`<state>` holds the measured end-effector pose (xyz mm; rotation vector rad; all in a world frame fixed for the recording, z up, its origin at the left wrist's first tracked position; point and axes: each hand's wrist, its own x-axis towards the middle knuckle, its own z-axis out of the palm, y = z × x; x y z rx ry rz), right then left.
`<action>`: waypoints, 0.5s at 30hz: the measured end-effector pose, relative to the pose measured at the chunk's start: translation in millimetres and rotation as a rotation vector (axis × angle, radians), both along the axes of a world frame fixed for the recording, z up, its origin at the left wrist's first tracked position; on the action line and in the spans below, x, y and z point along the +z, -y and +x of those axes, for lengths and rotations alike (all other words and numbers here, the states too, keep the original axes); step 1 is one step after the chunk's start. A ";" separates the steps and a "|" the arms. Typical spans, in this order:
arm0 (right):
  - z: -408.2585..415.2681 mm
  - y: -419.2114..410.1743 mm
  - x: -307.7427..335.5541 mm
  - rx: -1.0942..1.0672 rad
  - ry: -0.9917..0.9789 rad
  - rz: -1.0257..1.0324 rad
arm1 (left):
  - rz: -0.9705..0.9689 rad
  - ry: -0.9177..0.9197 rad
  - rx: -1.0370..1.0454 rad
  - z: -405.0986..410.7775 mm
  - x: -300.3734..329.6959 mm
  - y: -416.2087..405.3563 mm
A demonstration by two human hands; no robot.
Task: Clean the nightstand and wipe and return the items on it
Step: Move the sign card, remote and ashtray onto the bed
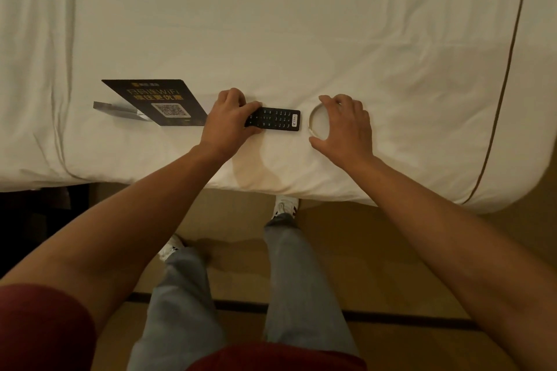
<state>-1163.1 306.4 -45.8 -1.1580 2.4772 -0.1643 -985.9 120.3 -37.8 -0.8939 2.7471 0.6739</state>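
A black remote control (277, 119) lies flat on the white bed (271, 24) near its front edge. My left hand (226, 120) grips the remote's left end with fingers and thumb. Just right of the remote sits a round white ring-shaped object (313, 123), perhaps a coaster or lid. My right hand (346, 123) curls over its right side, fingers on the rim. A black WiFi sign with a QR code (156, 101) on a clear acrylic stand lies tipped over to the left of my left hand. The nightstand is out of view.
The bed's front edge runs across the middle, with a dark piping line (509, 69) down its right side. Below it is tan floor (346, 250) with my legs and shoes. A dark area (36, 220) sits at the lower left under the bed.
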 end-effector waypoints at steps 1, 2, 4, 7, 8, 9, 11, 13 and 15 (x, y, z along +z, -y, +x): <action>-0.1 1.0 -0.8 0.001 -0.005 -0.005 | -0.008 0.001 0.001 0.2 -0.2 0.1; -0.1 1.8 -1.3 0.001 -0.010 -0.011 | -0.016 0.001 0.000 0.6 -0.7 -0.1; 0.6 3.1 -2.2 0.003 -0.018 -0.016 | -0.038 -0.003 -0.008 1.8 -2.1 -0.9; 1.5 4.3 -3.3 0.010 -0.016 -0.007 | -0.059 0.000 -0.025 3.4 -5.7 -1.6; 1.7 4.5 -3.6 0.012 -0.009 -0.002 | -0.066 0.012 -0.038 3.5 -7.1 -1.0; 2.1 4.8 -3.6 0.014 -0.002 0.000 | -0.073 0.025 -0.054 3.6 -8.6 0.1; 3.8 6.3 -1.8 0.003 0.015 -0.012 | -0.080 0.041 -0.080 2.7 -10.7 3.4; 6.2 9.1 2.2 -0.033 0.032 -0.060 | -0.072 0.044 -0.107 1.1 -9.9 6.5; 8.7 14.6 8.3 -0.075 0.039 -0.108 | -0.059 0.022 -0.139 -0.6 -5.2 8.3</action>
